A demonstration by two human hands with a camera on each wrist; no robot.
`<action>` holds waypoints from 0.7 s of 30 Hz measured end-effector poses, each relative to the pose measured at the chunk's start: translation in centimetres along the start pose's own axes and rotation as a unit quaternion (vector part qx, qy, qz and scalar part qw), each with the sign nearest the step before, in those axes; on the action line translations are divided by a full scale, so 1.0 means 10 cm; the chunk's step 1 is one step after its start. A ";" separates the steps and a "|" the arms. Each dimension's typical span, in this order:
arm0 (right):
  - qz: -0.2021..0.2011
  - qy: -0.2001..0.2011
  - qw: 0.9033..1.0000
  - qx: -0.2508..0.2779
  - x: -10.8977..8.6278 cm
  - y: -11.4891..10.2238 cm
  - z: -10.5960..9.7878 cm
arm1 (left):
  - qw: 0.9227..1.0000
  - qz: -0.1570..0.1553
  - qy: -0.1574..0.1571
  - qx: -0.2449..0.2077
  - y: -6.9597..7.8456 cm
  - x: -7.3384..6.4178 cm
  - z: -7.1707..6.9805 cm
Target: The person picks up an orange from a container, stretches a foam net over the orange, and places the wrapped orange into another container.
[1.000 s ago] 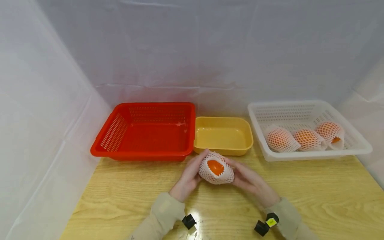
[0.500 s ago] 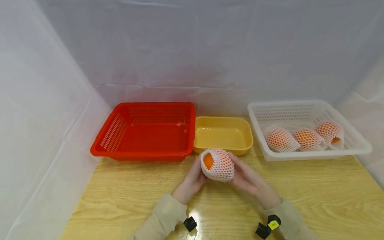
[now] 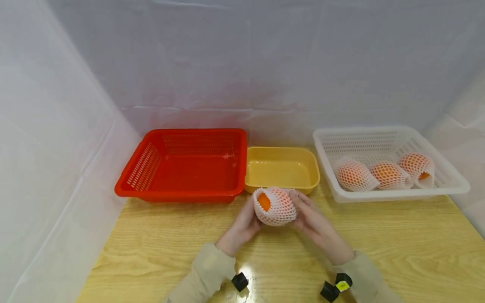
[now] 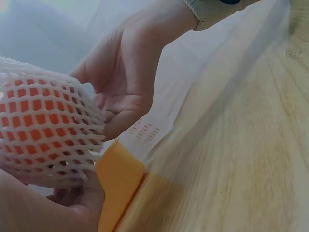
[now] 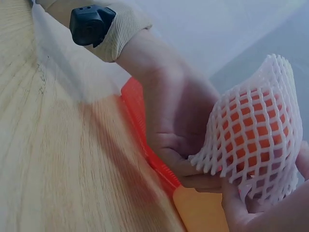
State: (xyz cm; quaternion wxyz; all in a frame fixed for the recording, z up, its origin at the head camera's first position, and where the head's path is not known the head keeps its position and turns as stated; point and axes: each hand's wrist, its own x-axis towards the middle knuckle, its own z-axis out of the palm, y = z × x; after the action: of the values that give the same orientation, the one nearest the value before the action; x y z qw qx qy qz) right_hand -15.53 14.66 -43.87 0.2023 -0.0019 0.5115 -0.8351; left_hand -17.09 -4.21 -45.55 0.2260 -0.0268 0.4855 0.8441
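Observation:
An orange fruit [image 3: 264, 202] sits in a white foam net sleeve [image 3: 278, 208], held between both hands over the near side of the table. My left hand [image 3: 244, 225] grips it from the left and below, its fingers partly hidden behind the net. On the other side, my right hand [image 3: 316, 223] pinches the sleeve's right end between thumb and fingers. The sleeve's open mouth faces left and bares some fruit in the head view. In the right wrist view, the net [image 5: 260, 130] covers the fruit, with my left hand's fingers curled at its edge.
Behind the hands stands a yellow tub [image 3: 282, 185], between a red basket [image 3: 182, 194] on the left and a white basket [image 3: 401, 195] on the right. Three net-wrapped fruits [image 3: 388, 174] lie in the white basket. Pale sheeting [image 3: 242, 63] walls in the wooden table [image 3: 159, 235].
The fruit has turned, so the sleeve's opening now faces left instead of toward me. My right hand's thumb and fingers have come onto the sleeve's right end. Baskets and tub stay put.

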 end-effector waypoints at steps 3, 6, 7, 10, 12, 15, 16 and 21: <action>-0.005 0.023 1.000 -0.012 0.00 0.00 0.01 | 1.000 -0.002 -0.007 -0.020 -0.01 0.00 0.01; -0.008 0.023 1.000 -0.009 0.00 0.00 0.02 | 0.999 -0.007 -0.012 -0.042 -0.01 -0.01 0.04; -0.008 0.023 1.000 -0.007 0.00 0.01 0.02 | 0.999 -0.010 -0.013 -0.052 0.00 -0.02 0.05; -0.008 0.026 1.000 -0.002 0.00 0.03 0.02 | 0.997 -0.019 -0.019 -0.078 0.01 -0.05 0.07; -0.006 0.030 1.000 -0.004 0.00 0.05 0.01 | 0.995 -0.027 -0.020 -0.090 0.02 -0.07 0.08; -0.006 0.035 0.999 -0.011 0.01 0.09 0.01 | 0.993 -0.044 -0.029 -0.106 0.04 -0.10 0.08; -0.004 0.035 0.999 -0.015 0.02 0.10 0.01 | 0.992 -0.049 -0.031 -0.109 0.05 -0.10 0.08; 0.002 0.039 0.999 -0.023 0.02 0.12 0.01 | 0.990 -0.065 -0.046 -0.117 0.06 -0.11 0.08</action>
State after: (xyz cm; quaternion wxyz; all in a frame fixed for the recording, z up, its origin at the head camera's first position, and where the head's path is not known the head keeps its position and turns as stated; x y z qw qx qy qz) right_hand -15.32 14.04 -44.93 0.1842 0.0269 0.5381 -0.8221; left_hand -16.26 -4.15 -44.33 0.2977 -0.0453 0.3692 0.8792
